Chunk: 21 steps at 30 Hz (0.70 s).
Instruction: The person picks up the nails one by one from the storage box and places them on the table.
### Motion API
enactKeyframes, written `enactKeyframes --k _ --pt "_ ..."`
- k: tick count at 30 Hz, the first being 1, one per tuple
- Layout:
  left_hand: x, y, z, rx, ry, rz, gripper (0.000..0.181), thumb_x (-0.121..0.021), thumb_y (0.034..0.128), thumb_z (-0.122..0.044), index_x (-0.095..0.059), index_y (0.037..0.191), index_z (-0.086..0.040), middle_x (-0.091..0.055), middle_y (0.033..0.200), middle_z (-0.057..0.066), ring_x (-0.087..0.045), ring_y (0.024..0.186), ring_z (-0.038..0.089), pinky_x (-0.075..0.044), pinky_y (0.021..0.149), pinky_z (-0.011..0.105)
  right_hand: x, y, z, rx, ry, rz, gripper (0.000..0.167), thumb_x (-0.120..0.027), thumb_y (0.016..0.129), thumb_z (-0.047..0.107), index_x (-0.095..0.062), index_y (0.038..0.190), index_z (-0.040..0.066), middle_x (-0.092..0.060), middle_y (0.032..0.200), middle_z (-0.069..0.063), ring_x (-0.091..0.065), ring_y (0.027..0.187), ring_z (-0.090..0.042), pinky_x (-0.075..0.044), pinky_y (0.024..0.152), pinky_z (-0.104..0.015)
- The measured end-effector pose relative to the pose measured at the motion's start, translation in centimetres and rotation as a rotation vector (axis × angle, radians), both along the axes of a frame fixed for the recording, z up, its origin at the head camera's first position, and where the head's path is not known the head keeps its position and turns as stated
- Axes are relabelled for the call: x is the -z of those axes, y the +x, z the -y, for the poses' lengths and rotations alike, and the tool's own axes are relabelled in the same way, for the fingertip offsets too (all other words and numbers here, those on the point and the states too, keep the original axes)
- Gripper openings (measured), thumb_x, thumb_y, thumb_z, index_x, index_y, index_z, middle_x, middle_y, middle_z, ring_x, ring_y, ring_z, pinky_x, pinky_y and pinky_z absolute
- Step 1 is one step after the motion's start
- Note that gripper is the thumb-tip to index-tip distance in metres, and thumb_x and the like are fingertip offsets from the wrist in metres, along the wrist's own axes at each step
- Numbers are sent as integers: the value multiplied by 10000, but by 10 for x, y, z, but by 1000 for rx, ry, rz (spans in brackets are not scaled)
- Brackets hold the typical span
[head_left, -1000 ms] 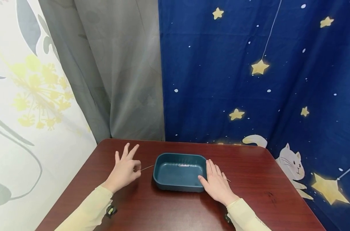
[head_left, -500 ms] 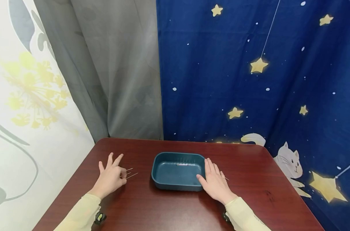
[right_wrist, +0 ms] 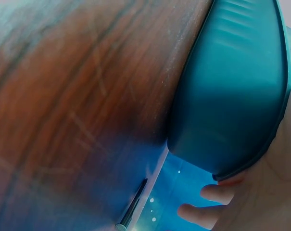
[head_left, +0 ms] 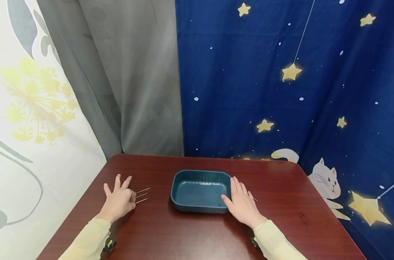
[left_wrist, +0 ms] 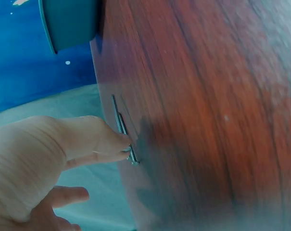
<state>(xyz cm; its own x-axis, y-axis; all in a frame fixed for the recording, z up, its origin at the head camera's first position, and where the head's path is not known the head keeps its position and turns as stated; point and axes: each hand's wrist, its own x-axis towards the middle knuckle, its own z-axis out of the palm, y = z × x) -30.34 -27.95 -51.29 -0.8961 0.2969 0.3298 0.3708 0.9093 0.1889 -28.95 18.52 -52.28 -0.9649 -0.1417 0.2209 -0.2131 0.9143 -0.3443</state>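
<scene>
At the table's left, my left hand (head_left: 118, 203) pinches with thumb and forefinger near the head end of a nail (left_wrist: 117, 114); its other fingers spread upward. Three thin nails (head_left: 141, 201) stick out past those fingertips in the head view, side by side at table level. Which of them is pinched I cannot tell. My right hand (head_left: 243, 204) rests with straight fingers on the right rim of a dark teal plastic box (head_left: 200, 208). Inside that box lies at least one shiny nail (head_left: 204, 184).
Another nail (right_wrist: 132, 204) lies on the table just beyond the right hand, partly hidden in the head view. The reddish-brown wooden table (head_left: 197, 238) ends at a back edge before grey and blue curtains (head_left: 236, 90).
My left hand, holding a nail close to the box's left side a second ago, has moved left and down to the nails lying on the table. The right hand stays on the box.
</scene>
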Motion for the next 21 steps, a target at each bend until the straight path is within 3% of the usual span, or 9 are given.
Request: enactKeyframes --k 12,16,21 --pt "7 -4 7 -20 -31 5 387 -816 661 -61 -532 562 -305 -377 1502 327 -70 1426 620 20 904 894 1 0 0 -5 -4 2 855 -567 987 521 -213 1601 43 -223 1648 -141 -284 1458 -414 -286 1073 -687" --pt "2 -6 5 -16 -17 -3 388 -813 681 -66 -525 570 -300 -341 1525 321 -49 1437 605 47 910 887 2 0 0 -4 -4 8 855 -564 989 522 -205 1604 49 -217 1650 -140 -276 1462 -412 -280 1078 -685" --pt "-11 -8 -5 2 -8 -40 383 -822 720 -98 -523 585 -295 -330 1539 306 -49 1449 582 23 917 887 2 0 -1 -1 -3 6 851 -567 988 519 -216 1601 45 -217 1650 -138 -278 1461 -413 -279 1079 -684"
